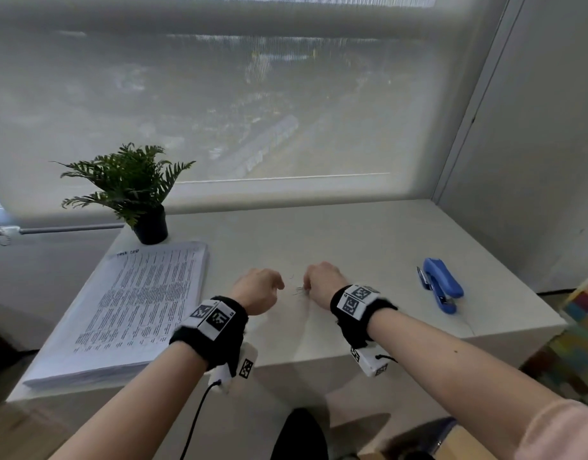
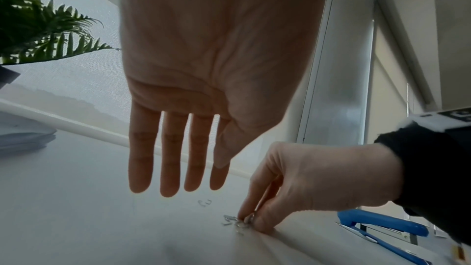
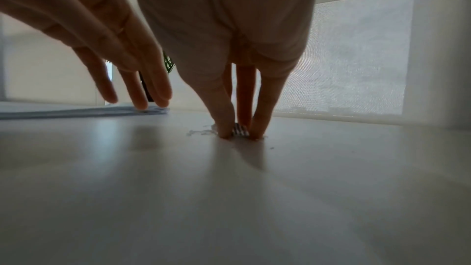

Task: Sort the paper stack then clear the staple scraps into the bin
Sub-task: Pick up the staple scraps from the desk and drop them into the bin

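A thick stack of printed paper (image 1: pixel 130 310) lies at the left of the white table (image 1: pixel 352 240). Small metal staple scraps (image 2: pixel 233 222) lie at the table's middle, with one loose staple (image 2: pixel 205 203) just beyond them. My right hand (image 3: pixel 239 135) stands fingertips-down on the table and pinches a clump of the staple scraps (image 3: pixel 240 129) between thumb and fingers. My left hand (image 2: pixel 178 186) hovers just left of the scraps with straight fingers pointing down, holding nothing. In the head view both hands (image 1: pixel 276 283) (image 1: pixel 307 287) are seen from the back, fingers hidden.
A blue stapler (image 1: pixel 442 285) lies right of my right hand. A potted fern (image 1: pixel 133 190) stands behind the paper stack. A shaded window and a wall close off the back and right. A multicoloured object (image 1: pixel 578 330) sits off the table's right edge.
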